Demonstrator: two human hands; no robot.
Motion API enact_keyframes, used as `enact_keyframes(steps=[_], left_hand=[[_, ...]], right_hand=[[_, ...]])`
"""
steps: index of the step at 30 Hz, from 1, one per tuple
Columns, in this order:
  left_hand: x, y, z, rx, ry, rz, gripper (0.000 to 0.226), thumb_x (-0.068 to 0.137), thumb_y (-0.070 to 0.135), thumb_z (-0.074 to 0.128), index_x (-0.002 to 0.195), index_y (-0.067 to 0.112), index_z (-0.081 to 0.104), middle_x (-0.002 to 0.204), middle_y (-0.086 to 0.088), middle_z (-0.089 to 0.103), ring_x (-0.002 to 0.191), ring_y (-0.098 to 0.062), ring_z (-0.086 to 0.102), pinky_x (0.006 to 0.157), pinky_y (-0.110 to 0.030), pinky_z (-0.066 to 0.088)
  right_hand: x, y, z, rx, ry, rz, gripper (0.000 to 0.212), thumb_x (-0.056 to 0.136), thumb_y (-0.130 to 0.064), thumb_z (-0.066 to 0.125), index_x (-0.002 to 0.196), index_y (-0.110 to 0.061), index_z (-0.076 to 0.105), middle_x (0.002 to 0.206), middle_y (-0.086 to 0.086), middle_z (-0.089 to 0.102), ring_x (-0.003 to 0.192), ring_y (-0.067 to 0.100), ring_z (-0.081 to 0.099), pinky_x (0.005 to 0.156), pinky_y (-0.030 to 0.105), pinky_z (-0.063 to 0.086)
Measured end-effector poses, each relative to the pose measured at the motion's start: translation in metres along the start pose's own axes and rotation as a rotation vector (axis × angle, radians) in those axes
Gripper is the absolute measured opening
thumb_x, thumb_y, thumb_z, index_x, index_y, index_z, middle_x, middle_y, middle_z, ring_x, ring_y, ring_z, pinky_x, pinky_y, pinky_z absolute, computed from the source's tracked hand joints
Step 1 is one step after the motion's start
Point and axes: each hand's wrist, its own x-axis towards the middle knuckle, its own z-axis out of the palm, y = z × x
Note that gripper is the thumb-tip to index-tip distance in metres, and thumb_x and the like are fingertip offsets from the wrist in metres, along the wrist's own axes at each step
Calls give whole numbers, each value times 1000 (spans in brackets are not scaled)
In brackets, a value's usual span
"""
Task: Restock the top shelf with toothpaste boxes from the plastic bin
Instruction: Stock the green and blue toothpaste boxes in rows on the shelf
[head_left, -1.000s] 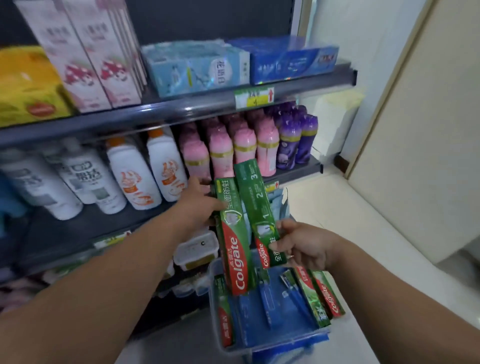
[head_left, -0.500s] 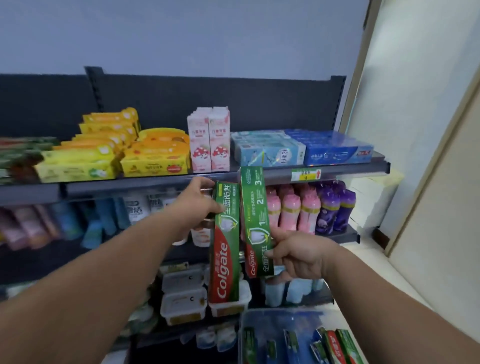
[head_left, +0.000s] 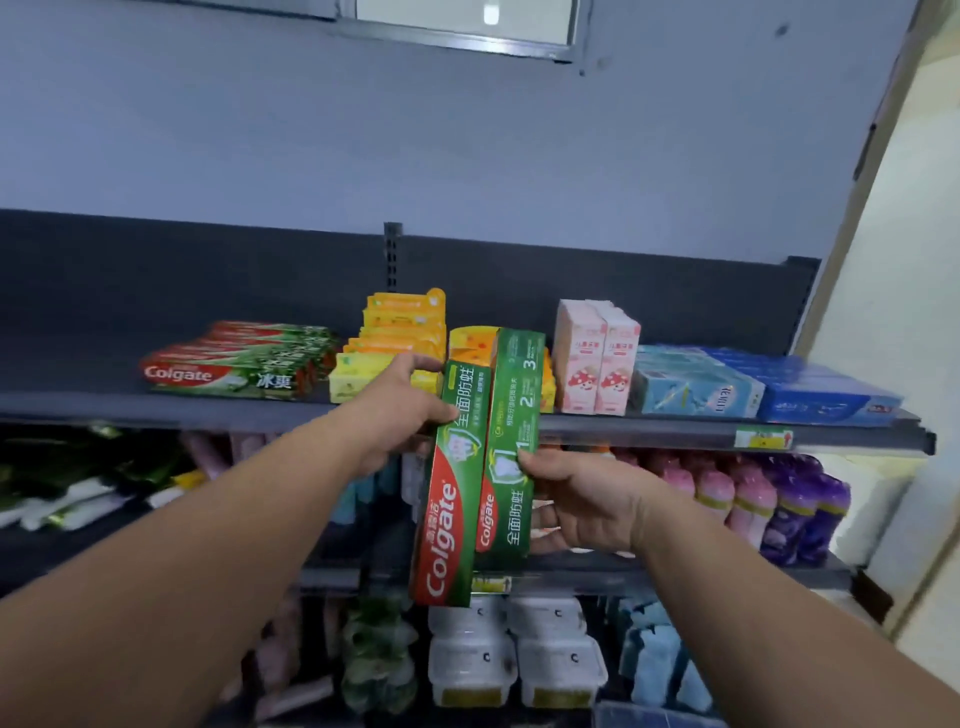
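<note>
My left hand (head_left: 397, 415) grips a green and red Colgate toothpaste box (head_left: 451, 499) near its upper end. My right hand (head_left: 582, 506) holds a second green Colgate box (head_left: 511, 441) at its lower half. Both boxes stand nearly upright, side by side, in front of the top shelf (head_left: 623, 428). A row of Colgate boxes (head_left: 234, 364) lies flat on the shelf's left part. Only a corner of the blue plastic bin (head_left: 649, 719) shows at the bottom edge.
On the top shelf stand yellow boxes (head_left: 395, 343), pink cartons (head_left: 597, 358), light blue boxes (head_left: 691, 387) and dark blue boxes (head_left: 821, 395). Bare shelf lies left of the Colgate row. Pink and purple bottles (head_left: 769, 499) fill the shelf below; white tubs (head_left: 514, 654) sit lower.
Both hands have raised the two boxes from above the bin up to top-shelf level. The view has tilted upward, so the bin has almost left the frame.
</note>
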Motion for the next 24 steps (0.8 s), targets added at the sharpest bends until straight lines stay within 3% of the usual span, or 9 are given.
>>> enact_keyframes(steps=[2, 7, 12, 16, 20, 24], left_hand=[[-5, 3, -25, 5, 12, 14, 43, 84, 1, 65, 116, 26, 49, 89, -10, 72, 69, -25, 68, 62, -37, 51], [-28, 10, -106, 30, 47, 86, 44, 83, -5, 64, 117, 21, 50, 96, -14, 71, 74, -25, 69, 66, -37, 55], [-42, 14, -174, 62, 135, 111, 43, 84, -5, 63, 118, 19, 53, 95, -13, 71, 76, -24, 69, 68, -35, 57], [-44, 18, -220, 32, 187, 106, 40, 86, -3, 61, 119, 19, 54, 91, -6, 72, 71, -19, 72, 58, -31, 57], [-38, 21, -258, 88, 242, 109, 40, 87, 5, 63, 119, 27, 55, 92, -4, 75, 81, -21, 72, 67, -33, 55], [-27, 27, -287, 134, 293, 117, 39, 88, 6, 63, 118, 29, 55, 91, -6, 75, 77, -20, 72, 64, -31, 57]], right_hand=[[9, -8, 20, 7, -45, -53, 30, 81, -30, 62, 108, -18, 61, 95, 5, 66, 76, 20, 60, 79, 39, 53], [47, -34, 96, -66, -82, -178, 29, 90, -3, 56, 117, -12, 60, 104, 8, 70, 87, 23, 68, 89, 47, 53], [82, -57, 165, -85, -115, -228, 31, 90, 8, 51, 114, -10, 58, 100, 10, 73, 88, 25, 71, 71, 41, 59], [108, -75, 204, -84, -156, -229, 26, 91, 4, 54, 111, -11, 59, 94, 8, 74, 78, 22, 72, 66, 39, 59], [137, -93, 231, -89, -168, -232, 17, 94, -20, 57, 109, -14, 61, 105, 9, 71, 87, 27, 69, 79, 46, 57], [171, -114, 249, -90, -196, -262, 20, 92, -30, 59, 104, -15, 65, 99, 3, 74, 85, 23, 72, 88, 52, 53]])
